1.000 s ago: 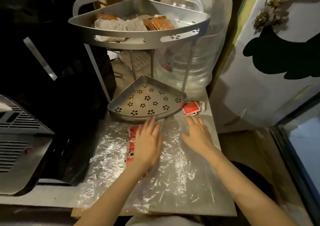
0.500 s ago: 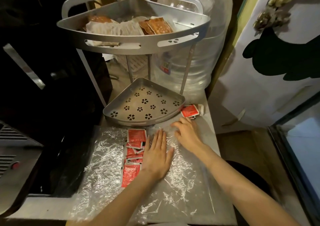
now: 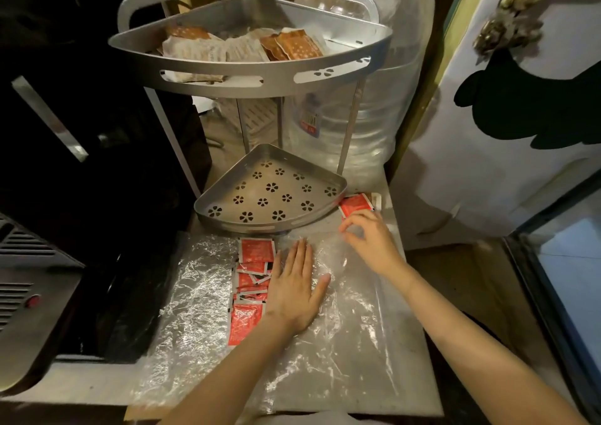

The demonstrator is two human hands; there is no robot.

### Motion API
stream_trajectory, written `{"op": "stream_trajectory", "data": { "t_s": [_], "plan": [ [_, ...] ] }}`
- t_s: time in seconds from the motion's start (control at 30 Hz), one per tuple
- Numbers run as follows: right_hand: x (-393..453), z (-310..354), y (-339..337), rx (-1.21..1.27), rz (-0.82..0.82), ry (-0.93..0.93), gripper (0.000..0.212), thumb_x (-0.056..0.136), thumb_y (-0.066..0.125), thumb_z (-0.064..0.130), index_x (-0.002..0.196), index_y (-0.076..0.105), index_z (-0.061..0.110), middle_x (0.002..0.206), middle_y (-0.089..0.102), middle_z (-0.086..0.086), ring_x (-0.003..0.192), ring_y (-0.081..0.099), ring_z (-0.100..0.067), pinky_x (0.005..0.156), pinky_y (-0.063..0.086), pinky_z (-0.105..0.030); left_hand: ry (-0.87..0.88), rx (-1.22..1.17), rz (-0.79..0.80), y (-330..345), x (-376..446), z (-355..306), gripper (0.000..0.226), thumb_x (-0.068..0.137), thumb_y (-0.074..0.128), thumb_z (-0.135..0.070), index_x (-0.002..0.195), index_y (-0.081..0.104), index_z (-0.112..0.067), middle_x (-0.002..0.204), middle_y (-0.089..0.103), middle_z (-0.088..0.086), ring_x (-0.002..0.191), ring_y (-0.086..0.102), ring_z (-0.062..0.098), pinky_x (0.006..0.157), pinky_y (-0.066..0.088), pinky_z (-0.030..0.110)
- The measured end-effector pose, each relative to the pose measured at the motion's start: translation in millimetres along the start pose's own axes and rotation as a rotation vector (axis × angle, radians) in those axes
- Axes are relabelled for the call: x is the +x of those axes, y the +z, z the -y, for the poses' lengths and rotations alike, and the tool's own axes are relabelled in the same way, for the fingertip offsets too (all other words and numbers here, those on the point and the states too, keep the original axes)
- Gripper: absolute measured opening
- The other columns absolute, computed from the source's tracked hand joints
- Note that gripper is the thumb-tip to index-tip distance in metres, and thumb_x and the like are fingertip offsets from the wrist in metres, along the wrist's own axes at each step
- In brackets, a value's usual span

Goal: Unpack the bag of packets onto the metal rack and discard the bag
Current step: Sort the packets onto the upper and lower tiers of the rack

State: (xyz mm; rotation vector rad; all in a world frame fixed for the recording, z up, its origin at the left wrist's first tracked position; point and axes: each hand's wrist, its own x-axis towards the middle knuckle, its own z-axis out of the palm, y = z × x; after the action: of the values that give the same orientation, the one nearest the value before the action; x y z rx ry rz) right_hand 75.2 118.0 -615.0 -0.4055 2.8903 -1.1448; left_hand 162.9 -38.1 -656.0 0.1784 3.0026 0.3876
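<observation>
On a desk beside a dark appliance, a clear plastic bag lies spread flat in front of a two-tier metal rack. Red packets sit in a row inside it, just left of the left hand, pressed flat with fingers straight. The right hand pinches the bag's film near a loose red packet by the rack's bare lower tray.
</observation>
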Motion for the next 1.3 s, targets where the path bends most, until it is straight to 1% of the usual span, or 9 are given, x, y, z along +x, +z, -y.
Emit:
{"op": "stream_trajectory", "data": {
  "t_s": [0.37, 0.5, 0.6, 0.67, 0.77, 0.93, 1.03, 1.17, 1.3],
  "plan": [
    [-14, -37, -39, 0.263, -0.263, 0.215, 0.009, 0.085, 0.058, 0.006, 0.082, 0.059, 0.015, 0.083, 0.060, -0.011, 0.077, 0.054, -0.020, 0.069, 0.044, -0.022, 0.011, 0.035, -0.019, 3, -1, 2, 0.073, 0.084, -0.008, -0.059, 0.142, -0.018, -0.017, 0.152, -0.023, 0.003, 0.138, -0.024, 0.016, 0.107, -0.024, 0.036],
    [-24, -37, -48, 0.626, -0.283, 0.539, 0.011, 0.092, 0.047, 0.009, 0.086, 0.054, 0.015, 0.066, 0.059, -0.004, 0.058, 0.054, -0.015, 0.057, 0.043, -0.024, 0.016, 0.086, -0.023, 8, 2, 3, 0.075, 0.086, -0.004, -0.062, 0.143, -0.018, -0.016, 0.152, -0.023, 0.004, 0.139, -0.022, 0.018, 0.109, -0.021, 0.038],
    [-29, -41, -58, 0.867, -0.188, 0.740, 0.027, 0.094, 0.041, 0.031, 0.099, 0.055, 0.008, 0.075, 0.070, -0.007, 0.070, 0.064, -0.021, 0.068, 0.047, -0.033, 0.020, 0.097, -0.030, 10, 2, 5, 0.075, 0.086, -0.001, -0.062, 0.143, -0.017, -0.015, 0.153, -0.020, 0.005, 0.140, -0.019, 0.019, 0.109, -0.021, 0.038],
    [-34, -43, -65, 0.816, -0.104, 0.752, 0.037, 0.089, 0.049, 0.043, 0.107, 0.056, 0.011, 0.093, 0.070, -0.006, 0.086, 0.065, -0.023, 0.078, 0.049, -0.037, 0.019, 0.098, -0.030, 11, 3, 5, 0.075, 0.087, 0.000, -0.061, 0.143, -0.016, -0.015, 0.153, -0.018, 0.005, 0.141, -0.017, 0.019, 0.109, -0.020, 0.038],
    [-44, -44, -69, 0.651, -0.026, 0.700, 0.054, 0.079, 0.069, 0.016, 0.127, 0.045, 0.014, 0.106, 0.066, -0.010, 0.095, 0.064, -0.024, 0.081, 0.050, -0.036, 0.017, 0.125, -0.029, 12, 4, 6, 0.075, 0.087, 0.001, -0.061, 0.144, -0.015, -0.015, 0.154, -0.016, 0.005, 0.142, -0.015, 0.020, 0.109, -0.019, 0.039],
    [-59, -58, -68, 0.378, -0.129, 0.655, 0.065, 0.077, 0.063, -0.005, 0.134, 0.034, 0.006, 0.082, 0.065, -0.007, 0.075, 0.060, -0.019, 0.070, 0.050, -0.030, 0.027, 0.147, -0.017, 13, 4, 7, 0.075, 0.088, 0.001, -0.061, 0.143, -0.016, -0.014, 0.154, -0.017, 0.006, 0.142, -0.014, 0.020, 0.110, -0.017, 0.039],
    [-65, -67, -67, 0.142, -0.159, 0.603, 0.055, 0.080, 0.061, -0.002, 0.131, 0.040, 0.002, 0.081, 0.068, -0.012, 0.085, 0.064, -0.024, 0.087, 0.050, -0.038, 0.035, 0.144, -0.007, 13, 4, 7, 0.076, 0.086, -0.001, -0.062, 0.143, -0.016, -0.015, 0.154, -0.017, 0.006, 0.142, -0.015, 0.020, 0.110, -0.018, 0.039],
    [-70, -69, -65, -0.050, -0.130, 0.567, 0.036, 0.087, 0.054, 0.001, 0.123, 0.052, -0.003, 0.120, 0.061, -0.013, 0.107, 0.058, -0.030, 0.087, 0.040, -0.024, 0.047, 0.088, 0.018, 12, 6, 8, 0.081, 0.082, -0.005, -0.066, 0.144, -0.014, -0.014, 0.154, -0.017, 0.006, 0.142, -0.016, 0.019, 0.111, -0.017, 0.040],
    [-67, -52, -60, -0.256, -0.062, 0.474, 0.055, 0.087, 0.055, 0.011, 0.138, 0.034, 0.009, 0.135, 0.048, -0.015, 0.124, 0.042, -0.032, 0.101, 0.039, -0.041, 0.012, -0.026, 0.129, 1, 14, 7, 0.086, 0.077, -0.001, -0.067, 0.145, -0.007, -0.014, 0.155, -0.013, 0.005, 0.142, -0.013, 0.017, 0.112, -0.015, 0.041]
  ]
}}
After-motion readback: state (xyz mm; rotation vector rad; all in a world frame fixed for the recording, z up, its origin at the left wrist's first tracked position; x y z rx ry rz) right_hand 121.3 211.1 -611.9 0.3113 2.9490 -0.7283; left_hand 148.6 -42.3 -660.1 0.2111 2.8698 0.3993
